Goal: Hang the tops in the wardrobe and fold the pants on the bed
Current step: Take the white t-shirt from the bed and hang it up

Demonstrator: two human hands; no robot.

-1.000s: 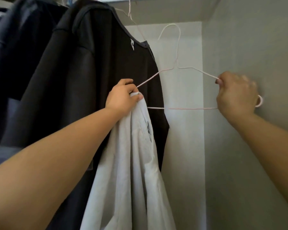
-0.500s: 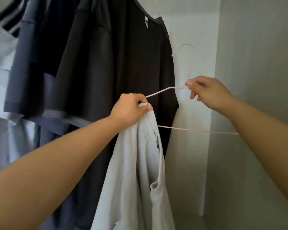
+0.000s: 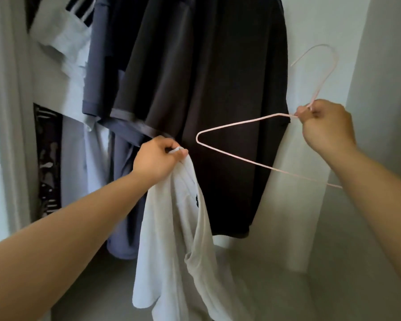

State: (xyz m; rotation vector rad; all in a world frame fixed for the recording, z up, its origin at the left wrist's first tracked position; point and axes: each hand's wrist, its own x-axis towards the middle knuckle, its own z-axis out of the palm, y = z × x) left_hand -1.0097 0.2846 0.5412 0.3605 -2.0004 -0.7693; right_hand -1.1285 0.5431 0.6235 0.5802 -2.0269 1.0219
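Note:
My left hand [image 3: 156, 158] grips a white top [image 3: 178, 239] by its upper edge, and the cloth hangs down limp in front of the wardrobe. My right hand [image 3: 325, 128] pinches a thin pink wire hanger [image 3: 236, 156] at the neck, just under its hook. The hanger is free of the rail and tilted, its left corner pointing toward the white top, a short gap apart from it. A black top [image 3: 218, 100] hangs behind both.
Several tops hang in the wardrobe: a navy one [image 3: 107, 66] and a light grey one [image 3: 63, 35] to the left of the black one. The wardrobe's pale side wall [image 3: 380, 66] stands close on the right, its floor [image 3: 276, 286] below.
The right hand shifted from the hanger's right corner to its neck and brought the hanger down off the rail. The hanger's left corner came away from my left hand. The view dropped lower.

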